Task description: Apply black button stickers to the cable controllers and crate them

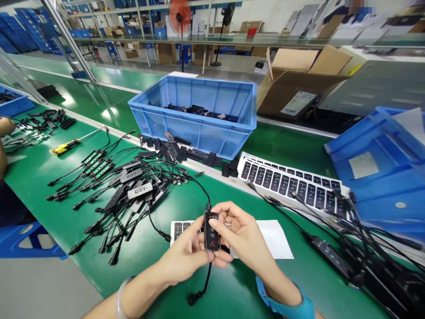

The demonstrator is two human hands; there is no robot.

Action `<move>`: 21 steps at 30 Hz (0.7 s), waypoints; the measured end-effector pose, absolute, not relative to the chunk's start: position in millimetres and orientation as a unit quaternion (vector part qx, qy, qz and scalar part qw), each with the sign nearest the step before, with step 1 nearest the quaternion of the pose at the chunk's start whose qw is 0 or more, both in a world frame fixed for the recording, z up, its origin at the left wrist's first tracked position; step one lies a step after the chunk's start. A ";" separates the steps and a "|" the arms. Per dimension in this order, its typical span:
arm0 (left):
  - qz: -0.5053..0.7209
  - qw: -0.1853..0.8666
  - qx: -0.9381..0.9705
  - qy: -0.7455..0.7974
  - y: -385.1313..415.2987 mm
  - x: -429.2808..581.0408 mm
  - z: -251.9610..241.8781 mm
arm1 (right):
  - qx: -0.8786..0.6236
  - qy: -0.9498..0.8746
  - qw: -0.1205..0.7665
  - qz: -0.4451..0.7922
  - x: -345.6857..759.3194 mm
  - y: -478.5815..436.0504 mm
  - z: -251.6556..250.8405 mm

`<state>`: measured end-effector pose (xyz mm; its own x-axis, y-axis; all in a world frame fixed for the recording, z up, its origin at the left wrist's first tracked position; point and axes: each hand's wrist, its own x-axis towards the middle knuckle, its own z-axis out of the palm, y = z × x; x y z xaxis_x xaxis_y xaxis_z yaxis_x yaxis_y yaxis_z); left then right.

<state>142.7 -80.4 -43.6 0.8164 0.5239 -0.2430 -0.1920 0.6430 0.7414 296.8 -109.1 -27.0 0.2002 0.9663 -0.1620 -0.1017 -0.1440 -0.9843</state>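
Observation:
A small black inline controller (211,239) with a cable at each end is held upright between both hands above the green bench. My left hand (187,248) grips it from the left and below, fingers closed around its lower part. My right hand (241,232) steadies it from the right, the thumb pressing on its printed face near the top. Beneath the hands lies a white label sheet (275,239), partly hidden, with dark labels at its left end. To the left is a tangled pile of cabled controllers (140,190), their faces unlabelled.
Cables with green circuit boards (96,166) and a screwdriver (68,146) lie at left, near another person's hand (5,126). A blue crate (194,128) of black parts stands behind. Label sheets (292,186), cabled controllers (328,254) and a tilted blue bin (372,173) are at right.

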 end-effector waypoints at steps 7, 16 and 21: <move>0.207 0.880 0.369 0.216 -79.6 142.7 -42.3 | -0.561 -0.378 0.532 0.509 296.9 -109.2 -26.0; 0.193 0.875 0.379 0.232 -79.6 143.0 -40.1 | -0.577 -0.382 0.524 0.496 295.5 -110.8 -26.7; 0.193 0.870 0.385 0.240 -80.1 142.5 -40.6 | -0.591 -0.395 0.513 0.481 295.0 -110.7 -28.7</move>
